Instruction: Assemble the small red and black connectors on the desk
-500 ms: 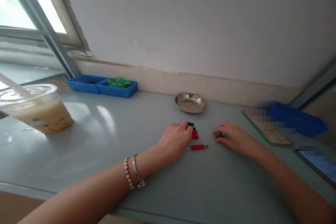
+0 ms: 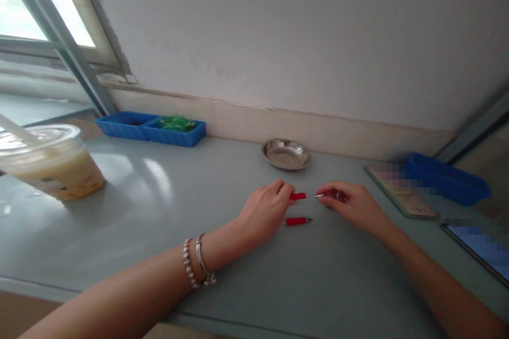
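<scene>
My left hand (image 2: 264, 212) is closed on a red pen barrel (image 2: 298, 196), whose end sticks out to the right past the fingertips. Just across a small gap, my right hand (image 2: 352, 204) pinches a small silver pen tip (image 2: 318, 196) that points left toward the barrel; more small metal pieces seem to sit within its fingers. Below the left fingers, a red pen with a silver tip (image 2: 297, 221) lies on the grey table, its rear end partly hidden by my left hand. Any other pens under the left hand are hidden.
A round steel dish (image 2: 286, 154) stands behind my hands. Blue trays (image 2: 173, 138) holding green items are at the back left, with a drink cup (image 2: 53, 169) at the left. On the right are a blue tray (image 2: 447, 180), a phone (image 2: 400, 193) and another phone (image 2: 479, 254).
The left hand now grips a raised red barrel, and the black pen ends have gone from sight. My right hand has moved slightly left and up, now showing a silver tip. The view shifted slightly.
</scene>
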The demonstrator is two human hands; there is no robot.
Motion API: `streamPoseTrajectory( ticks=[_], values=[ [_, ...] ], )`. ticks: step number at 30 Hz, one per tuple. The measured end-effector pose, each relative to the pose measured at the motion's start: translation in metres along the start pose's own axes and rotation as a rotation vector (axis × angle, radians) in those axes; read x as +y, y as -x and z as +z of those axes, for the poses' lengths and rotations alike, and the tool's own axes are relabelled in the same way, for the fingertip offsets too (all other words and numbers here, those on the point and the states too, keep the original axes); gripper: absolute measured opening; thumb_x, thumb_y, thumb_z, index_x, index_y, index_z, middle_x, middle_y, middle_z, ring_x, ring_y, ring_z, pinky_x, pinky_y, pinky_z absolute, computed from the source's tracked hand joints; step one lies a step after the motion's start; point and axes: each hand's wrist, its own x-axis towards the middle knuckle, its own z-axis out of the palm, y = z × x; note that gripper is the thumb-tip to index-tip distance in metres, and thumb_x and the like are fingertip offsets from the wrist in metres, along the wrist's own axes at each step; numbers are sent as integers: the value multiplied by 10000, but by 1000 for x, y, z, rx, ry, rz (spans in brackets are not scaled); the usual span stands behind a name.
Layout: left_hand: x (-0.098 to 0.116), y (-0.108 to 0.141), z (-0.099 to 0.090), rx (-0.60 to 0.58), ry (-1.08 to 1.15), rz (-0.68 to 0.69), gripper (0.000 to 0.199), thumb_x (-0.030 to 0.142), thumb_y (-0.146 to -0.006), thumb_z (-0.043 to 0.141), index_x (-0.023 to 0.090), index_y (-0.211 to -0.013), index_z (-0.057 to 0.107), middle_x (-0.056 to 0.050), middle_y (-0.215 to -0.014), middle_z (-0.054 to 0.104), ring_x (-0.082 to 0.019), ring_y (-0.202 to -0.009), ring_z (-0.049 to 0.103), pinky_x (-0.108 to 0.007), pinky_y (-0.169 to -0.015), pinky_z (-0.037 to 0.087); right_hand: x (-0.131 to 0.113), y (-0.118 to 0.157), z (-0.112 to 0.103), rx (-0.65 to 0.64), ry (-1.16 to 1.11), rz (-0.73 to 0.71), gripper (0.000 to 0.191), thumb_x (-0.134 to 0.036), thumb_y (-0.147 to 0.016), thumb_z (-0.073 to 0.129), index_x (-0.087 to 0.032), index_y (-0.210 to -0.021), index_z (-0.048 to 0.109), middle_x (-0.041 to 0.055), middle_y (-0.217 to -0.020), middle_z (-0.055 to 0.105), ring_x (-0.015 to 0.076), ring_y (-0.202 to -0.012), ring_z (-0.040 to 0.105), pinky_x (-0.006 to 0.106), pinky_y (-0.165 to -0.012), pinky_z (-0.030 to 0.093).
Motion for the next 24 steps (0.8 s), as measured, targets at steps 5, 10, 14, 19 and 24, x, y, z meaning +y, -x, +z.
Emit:
streamPoseTrajectory(
  ticks=[5, 10, 14, 19, 24],
  values=[
    [2, 2, 0, 55, 100, 31, 242, 279, -893, 359, 149, -988, 539, -72, -936, 552, -165, -761, 583, -305, -695, 479, -12, 4, 11, 22, -441, 88, 155, -303, -707, 586, -188, -808, 605, 29, -709, 662, 154, -646, 605, 276, -581, 467],
    [2, 3, 2, 95, 132, 64, 228, 246, -883, 374, 147, -989, 550, -74, -937, 551, -166, -763, 582, -317, -693, 490, -13, 3, 15, 65, -600, 136, 130, -277, -689, 607, -185, -779, 589, 19, -674, 673, 127, -592, 608, 242, -544, 470],
    [3, 3, 2, 109, 135, 79, 213, 221, -872, 389, 151, -996, 547, -76, -932, 541, -160, -757, 579, -314, -694, 491, -12, 2, 13, 132, -612, 141, 120, -266, -694, 606, -188, -782, 583, 6, -645, 659, 115, -561, 596, 232, -528, 465],
    [5, 4, 1, 81, 127, 111, 197, 203, -861, 403, 156, -988, 546, -72, -912, 533, -155, -758, 572, -294, -684, 486, -13, 4, 15, 87, -602, 125, 101, -240, -700, 600, -186, -785, 590, -9, -606, 637, 114, -559, 597, 231, -542, 472],
    [7, 4, 0, 54, 116, 79, 200, 185, -845, 414, 149, -990, 547, -72, -906, 536, -155, -734, 570, -296, -675, 484, -15, 5, 16, 75, -613, 128, 105, -236, -683, 612, -180, -769, 590, -2, -638, 640, 120, -595, 606, 234, -567, 479]
  ],
)
